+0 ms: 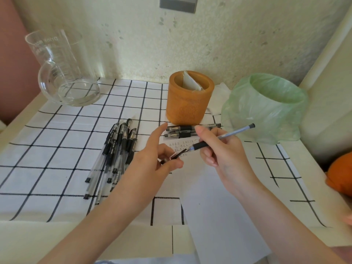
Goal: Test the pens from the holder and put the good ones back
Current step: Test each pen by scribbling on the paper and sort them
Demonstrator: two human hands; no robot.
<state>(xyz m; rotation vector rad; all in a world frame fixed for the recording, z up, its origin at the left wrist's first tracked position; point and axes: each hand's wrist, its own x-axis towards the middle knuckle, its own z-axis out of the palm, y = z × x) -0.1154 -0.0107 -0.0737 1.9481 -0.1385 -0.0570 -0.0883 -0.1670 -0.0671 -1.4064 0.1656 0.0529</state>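
My right hand (224,149) grips the pen (228,135) around its dark rubber sleeve, barrel slanting up and away past my knuckles, and my left hand (160,159) pinches the cap (174,156) between thumb and curled fingers, the forefinger sticking out straight. Cap and nib sit so close that I cannot tell whether they touch. To do this step well I judge I should draw the cap straight along the barrel's line, not at an angle, and keep it pinched in my left so it is ready to go back on. The paper (219,206) lies right under both hands, its scribbled patch just beyond my fingertips, with bare sheet towards me where I have room to lower the nib and write. The holder (188,100) stands just past my fingertips, with a few capped pens (182,131) lying between it and my hands; I should lift over those. The pile of pens (114,153) lies beside my left wrist, so that elbow has little room to swing outward. The bag-lined bin (266,107) stands close beyond the pen's raised tail end, which I think could catch the loose plastic. The table's front edge runs under my forearms.
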